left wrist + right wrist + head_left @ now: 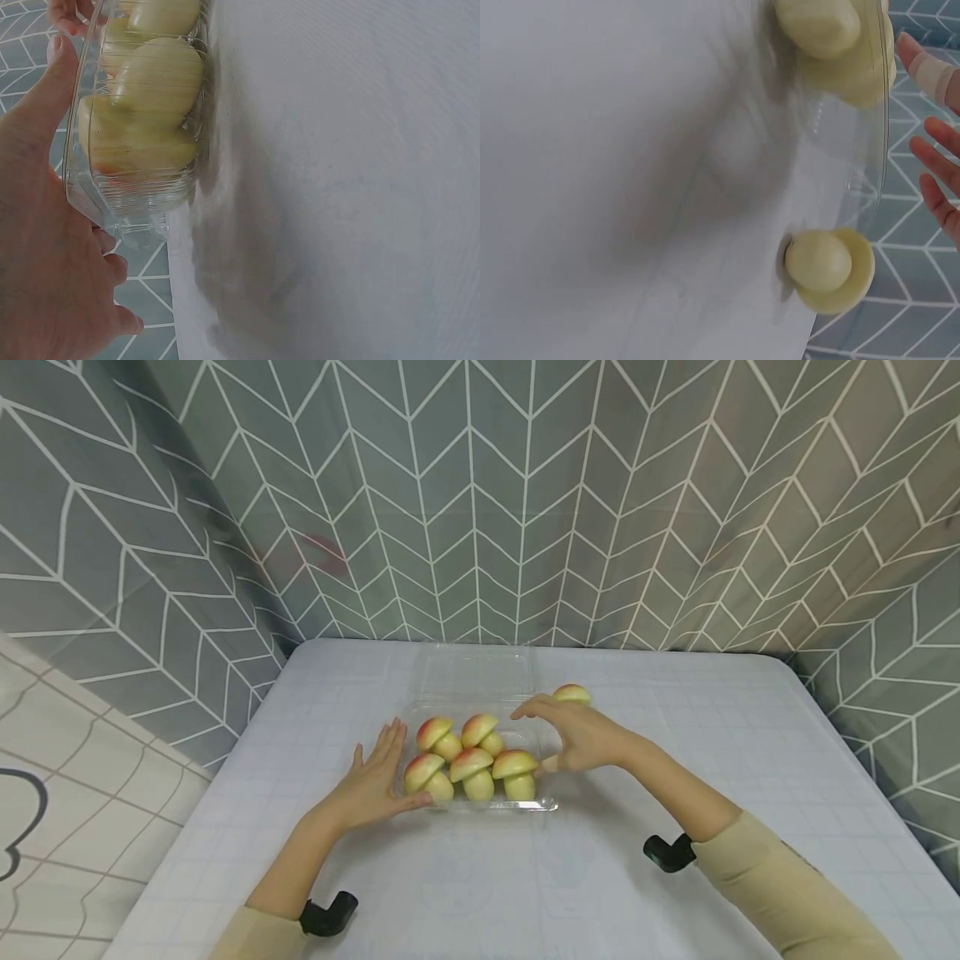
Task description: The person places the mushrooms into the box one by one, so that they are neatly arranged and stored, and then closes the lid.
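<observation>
Sitting between both hands: clear container.

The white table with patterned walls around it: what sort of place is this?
Probably a small recording booth or staged work corner: grey chevron-patterned walls stand on three sides of the white table, and two black wrist-worn devices are in view.

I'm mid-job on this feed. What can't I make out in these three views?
- Head: stem of the loose mushroom-shaped piece, hidden behind the right hand.
- Left wrist: detail on the packed pieces, distorted by the ridged side of the clear container.
- Left wrist: the container's far end, cut off by the top edge.
- Right wrist: the right palm, beyond the right edge.
</observation>
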The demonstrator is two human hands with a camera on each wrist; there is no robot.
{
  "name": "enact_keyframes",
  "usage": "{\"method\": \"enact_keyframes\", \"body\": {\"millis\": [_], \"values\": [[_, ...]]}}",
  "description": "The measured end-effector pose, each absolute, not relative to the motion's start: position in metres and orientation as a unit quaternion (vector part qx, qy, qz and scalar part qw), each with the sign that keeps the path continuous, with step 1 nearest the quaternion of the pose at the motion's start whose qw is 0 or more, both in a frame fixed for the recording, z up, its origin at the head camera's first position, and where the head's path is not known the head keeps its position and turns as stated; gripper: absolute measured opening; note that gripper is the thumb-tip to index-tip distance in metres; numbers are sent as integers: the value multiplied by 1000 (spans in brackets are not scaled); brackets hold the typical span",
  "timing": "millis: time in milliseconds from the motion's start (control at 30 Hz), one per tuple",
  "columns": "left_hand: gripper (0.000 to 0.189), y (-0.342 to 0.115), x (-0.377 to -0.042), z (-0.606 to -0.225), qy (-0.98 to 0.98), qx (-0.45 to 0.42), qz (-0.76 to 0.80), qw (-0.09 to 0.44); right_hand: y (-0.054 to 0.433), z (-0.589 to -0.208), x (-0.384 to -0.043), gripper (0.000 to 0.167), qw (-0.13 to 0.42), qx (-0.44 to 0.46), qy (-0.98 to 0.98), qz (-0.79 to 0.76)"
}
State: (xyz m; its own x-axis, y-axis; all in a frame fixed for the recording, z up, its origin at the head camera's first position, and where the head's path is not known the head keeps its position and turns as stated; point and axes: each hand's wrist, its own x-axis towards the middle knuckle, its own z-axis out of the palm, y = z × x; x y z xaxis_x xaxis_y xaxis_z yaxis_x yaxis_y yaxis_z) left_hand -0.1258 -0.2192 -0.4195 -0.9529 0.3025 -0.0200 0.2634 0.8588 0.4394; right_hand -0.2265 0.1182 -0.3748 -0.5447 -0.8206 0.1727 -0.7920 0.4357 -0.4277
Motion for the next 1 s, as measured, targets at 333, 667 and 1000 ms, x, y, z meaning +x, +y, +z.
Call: {"method": "enact_keyframes", "body": {"millis": [333, 667, 1000], "values": [[116, -219, -127, -421, 962, 145, 223, 53, 146, -378, -239, 83, 5, -411, 870, -274], [116, -219, -126, -419, 963, 144, 222, 52, 167, -381, -250, 82, -13, -380, 881, -282], [116, -219, -127, -420, 963, 147, 220, 49, 177, -392, -259, 81, -35, -371, 878, -300]]}}
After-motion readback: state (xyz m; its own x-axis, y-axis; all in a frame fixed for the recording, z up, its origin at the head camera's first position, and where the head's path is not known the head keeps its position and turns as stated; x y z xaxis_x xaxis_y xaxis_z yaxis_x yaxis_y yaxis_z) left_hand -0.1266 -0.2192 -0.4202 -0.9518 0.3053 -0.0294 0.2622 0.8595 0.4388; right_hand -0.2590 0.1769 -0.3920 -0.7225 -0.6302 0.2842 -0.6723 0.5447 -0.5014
